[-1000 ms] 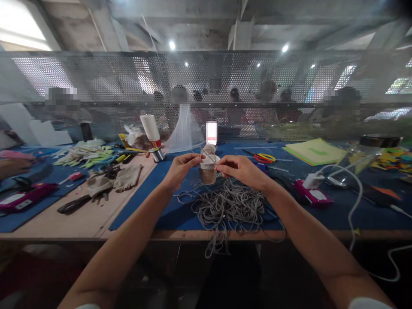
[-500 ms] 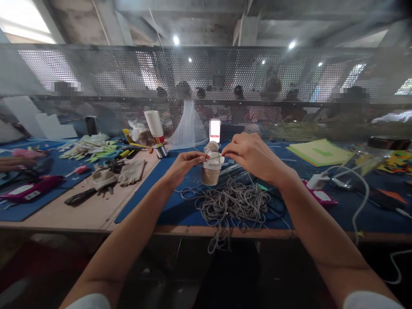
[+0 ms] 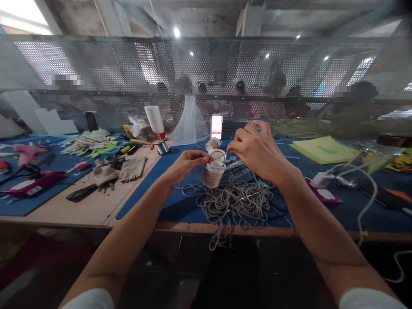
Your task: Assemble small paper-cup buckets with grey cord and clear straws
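Observation:
My left hand [image 3: 191, 163] is closed in a pinch, and a thin strand of cord [image 3: 219, 160] runs from its fingertips towards my right hand. My right hand [image 3: 251, 143] is raised a little higher, thumb and index finger pinched at the strand's other end, its remaining fingers curled loosely. Just below and behind the strand is a small brown-sided cup [image 3: 213, 177] with a white rim; a pale round ring shape shows above its mouth. Whether my fingers touch the cup I cannot tell. A tangled heap of grey cord [image 3: 236, 201] lies in front of it.
Behind the cup stand a lit phone [image 3: 216, 126] and another small cup [image 3: 212, 143]. Left are stacked paper cups [image 3: 154, 120] on a tin [image 3: 162, 147], gloves [image 3: 133, 167] and a purple device [image 3: 35, 183]. Right are coloured sheets [image 3: 322, 150] and a white charger [image 3: 322, 179]. A perforated screen [image 3: 128, 73] spans the back.
My right hand has lifted slightly and drawn away to the right, widening the gap between my hands. The strand now slants upward. At far left, a co-worker's hand has left the view.

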`<state>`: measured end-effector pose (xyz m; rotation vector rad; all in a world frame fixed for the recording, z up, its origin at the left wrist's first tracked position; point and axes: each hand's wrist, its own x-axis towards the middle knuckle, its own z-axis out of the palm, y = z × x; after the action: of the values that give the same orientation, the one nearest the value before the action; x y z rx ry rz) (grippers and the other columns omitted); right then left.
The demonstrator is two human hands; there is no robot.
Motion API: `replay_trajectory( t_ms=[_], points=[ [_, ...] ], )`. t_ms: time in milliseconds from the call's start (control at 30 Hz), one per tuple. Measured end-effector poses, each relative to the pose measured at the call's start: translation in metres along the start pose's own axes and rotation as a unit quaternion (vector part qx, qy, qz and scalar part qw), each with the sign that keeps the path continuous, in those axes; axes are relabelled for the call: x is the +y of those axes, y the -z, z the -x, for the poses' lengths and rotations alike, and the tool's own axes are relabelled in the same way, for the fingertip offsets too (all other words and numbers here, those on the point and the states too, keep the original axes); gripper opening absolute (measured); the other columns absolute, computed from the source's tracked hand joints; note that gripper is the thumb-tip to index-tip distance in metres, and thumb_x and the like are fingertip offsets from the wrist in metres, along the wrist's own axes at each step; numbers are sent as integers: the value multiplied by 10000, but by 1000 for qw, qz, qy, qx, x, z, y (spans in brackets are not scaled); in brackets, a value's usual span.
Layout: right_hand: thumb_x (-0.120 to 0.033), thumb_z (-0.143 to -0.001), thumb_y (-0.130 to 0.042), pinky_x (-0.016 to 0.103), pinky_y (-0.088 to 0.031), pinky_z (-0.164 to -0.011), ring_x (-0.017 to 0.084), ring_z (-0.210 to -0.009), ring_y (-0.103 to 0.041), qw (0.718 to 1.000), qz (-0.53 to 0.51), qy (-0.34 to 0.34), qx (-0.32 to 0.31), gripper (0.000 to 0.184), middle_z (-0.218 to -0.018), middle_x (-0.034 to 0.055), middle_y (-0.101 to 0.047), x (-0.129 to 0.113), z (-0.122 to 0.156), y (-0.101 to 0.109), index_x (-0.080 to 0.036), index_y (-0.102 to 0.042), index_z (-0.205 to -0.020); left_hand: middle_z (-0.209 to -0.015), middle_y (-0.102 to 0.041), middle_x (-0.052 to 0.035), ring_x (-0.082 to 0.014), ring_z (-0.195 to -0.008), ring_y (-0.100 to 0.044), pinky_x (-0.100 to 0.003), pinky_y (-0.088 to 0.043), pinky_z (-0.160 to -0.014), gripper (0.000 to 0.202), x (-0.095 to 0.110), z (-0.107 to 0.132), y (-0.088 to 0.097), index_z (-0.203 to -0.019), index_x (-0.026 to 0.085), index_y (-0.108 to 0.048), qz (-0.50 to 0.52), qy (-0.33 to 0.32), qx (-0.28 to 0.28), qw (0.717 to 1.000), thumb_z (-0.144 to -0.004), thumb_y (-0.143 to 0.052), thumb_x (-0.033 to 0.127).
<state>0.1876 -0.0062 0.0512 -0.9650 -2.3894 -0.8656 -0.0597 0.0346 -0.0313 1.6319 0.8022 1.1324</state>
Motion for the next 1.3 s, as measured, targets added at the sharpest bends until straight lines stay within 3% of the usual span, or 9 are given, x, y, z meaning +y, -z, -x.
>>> replay_trajectory(
  t_ms=[333,567,733,900,1000,1300],
  points=[
    [-191,-942,-553,514,-225,-1030,222,-930,-526,999,7,31,9,196,-961,63,-669,-4,-5,-4,-239,-742,-962,-963,-755,-66,-173,-908,-658,-297,-446,-895,173,5,3,-4,-860,173,-779,-22,12,-56,998,-825,-729,335],
    [-173,-939,-536,512,-224,-1046,231,-962,-526,999,13,29,11,216,-994,71,-675,-4,-5,-9,-225,-745,-958,-924,-755,-66,-178,-876,-662,-306,-454,-860,155,4,2,-5,-843,173,-777,-30,16,-59,998,-809,-729,316],
    [-163,-949,-516,485,-226,-1046,225,-960,-521,999,24,25,11,221,-1006,73,-672,-10,-5,-9,-210,-730,-926,-911,-760,-64,-176,-859,-661,-300,-453,-849,180,3,2,-6,-927,178,-789,-38,34,-49,997,-800,-731,291],
    [-167,-952,-520,462,-225,-1020,229,-952,-517,1000,17,13,9,216,-984,78,-672,-11,-4,-10,-207,-730,-915,-946,-760,-81,-189,-872,-655,-304,-455,-845,182,-1,2,-8,-840,156,-778,-27,27,-23,999,-784,-758,328],
    [-180,-959,-519,437,-235,-989,227,-953,-515,1000,0,9,7,218,-972,72,-671,-11,-4,-13,-215,-730,-913,-867,-753,-67,-174,-813,-644,-297,-460,-816,194,-1,2,-8,-810,154,-770,-17,21,-1,1000,-765,-780,342],
    [-245,-986,-517,340,-319,-831,209,-921,-543,997,-75,-9,-10,213,-944,68,-668,-1,1,-23,-200,-720,-1030,-774,-719,-36,-135,-730,-602,-263,-440,-745,209,2,1,-9,-789,156,-766,-19,16,4,1000,-771,-774,364]
  ],
)
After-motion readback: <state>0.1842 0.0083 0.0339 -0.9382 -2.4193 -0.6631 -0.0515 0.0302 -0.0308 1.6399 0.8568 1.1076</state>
